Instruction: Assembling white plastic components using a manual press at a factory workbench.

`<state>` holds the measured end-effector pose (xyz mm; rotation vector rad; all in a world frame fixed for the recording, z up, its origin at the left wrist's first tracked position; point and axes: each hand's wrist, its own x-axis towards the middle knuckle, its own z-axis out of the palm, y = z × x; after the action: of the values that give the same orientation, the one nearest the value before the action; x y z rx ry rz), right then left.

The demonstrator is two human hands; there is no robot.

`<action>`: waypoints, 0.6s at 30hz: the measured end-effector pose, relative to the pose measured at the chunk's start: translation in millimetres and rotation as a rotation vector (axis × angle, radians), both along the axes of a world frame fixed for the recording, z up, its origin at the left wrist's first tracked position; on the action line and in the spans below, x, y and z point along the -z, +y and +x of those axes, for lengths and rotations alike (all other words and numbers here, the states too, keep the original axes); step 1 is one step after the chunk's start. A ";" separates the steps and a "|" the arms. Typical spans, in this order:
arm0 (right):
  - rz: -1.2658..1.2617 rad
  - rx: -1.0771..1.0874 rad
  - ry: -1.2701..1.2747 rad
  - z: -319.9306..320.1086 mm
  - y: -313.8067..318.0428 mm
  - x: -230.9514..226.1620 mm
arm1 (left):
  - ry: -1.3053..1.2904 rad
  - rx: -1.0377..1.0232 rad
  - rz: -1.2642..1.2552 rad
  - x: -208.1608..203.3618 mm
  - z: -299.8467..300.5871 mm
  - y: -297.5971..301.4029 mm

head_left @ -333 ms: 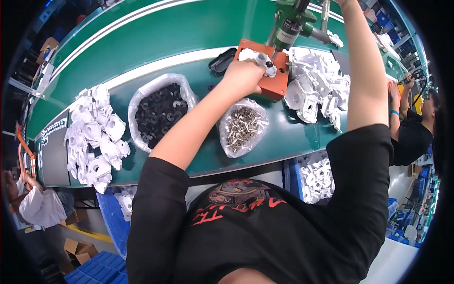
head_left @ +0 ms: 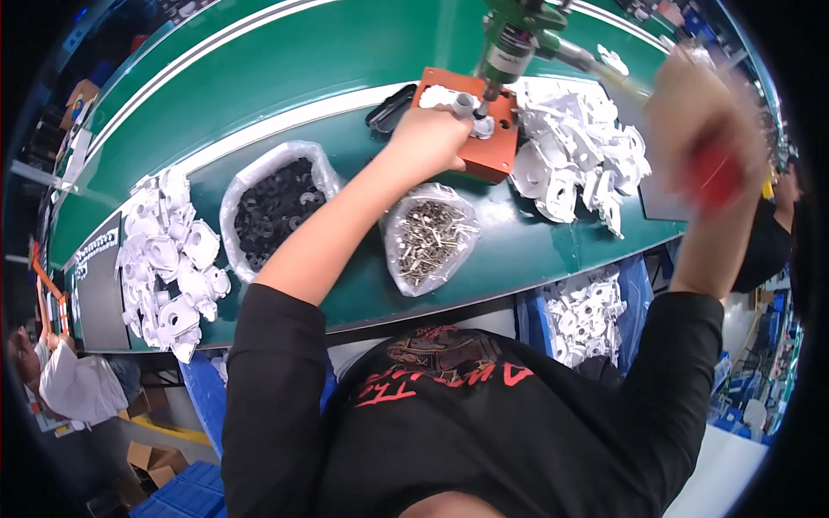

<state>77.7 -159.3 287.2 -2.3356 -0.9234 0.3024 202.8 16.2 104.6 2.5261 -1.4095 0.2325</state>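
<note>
My left hand [head_left: 432, 138] is closed on a white plastic part [head_left: 464, 104] seated on an orange fixture block [head_left: 490, 160]. Over that part stands a green hand press [head_left: 511, 43], its slim tip reaching down to a small black piece [head_left: 480, 113] on the part. To the right, my right hand [head_left: 704, 121] is smeared by motion at the end of the press lever [head_left: 596, 65], apparently gripping it. A red knob [head_left: 715, 173] shows blurred at that hand.
Bags of black rubber-like pieces [head_left: 281, 207] and metal pins [head_left: 427, 237] lie near my left forearm. White parts are heaped at right [head_left: 570, 155] and left [head_left: 168, 259]. A black case [head_left: 391, 110] sits beside the block. Below the bench edge is a blue-lined bin [head_left: 635, 302].
My right hand has swung down and toward me from the top of the view, and the lever with it. The press tip is lower, at the part. My left hand keeps its hold.
</note>
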 end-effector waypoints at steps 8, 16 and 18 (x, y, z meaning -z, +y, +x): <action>-0.055 -0.061 0.129 -19.2 12.2 31.1 | -0.004 0.024 0.125 -3.1 2.3 -7.1; 1.403 0.246 -0.074 117.8 -73.1 -18.3 | 0.074 -0.277 -0.288 25.8 26.5 -11.5; 1.443 0.397 0.319 133.9 -92.8 -11.4 | -0.100 -0.253 -0.340 34.3 33.8 -18.5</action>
<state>211.6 -252.2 298.6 -1.0160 -0.2593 -0.1513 236.6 -2.3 70.2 2.4241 -0.9769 0.5966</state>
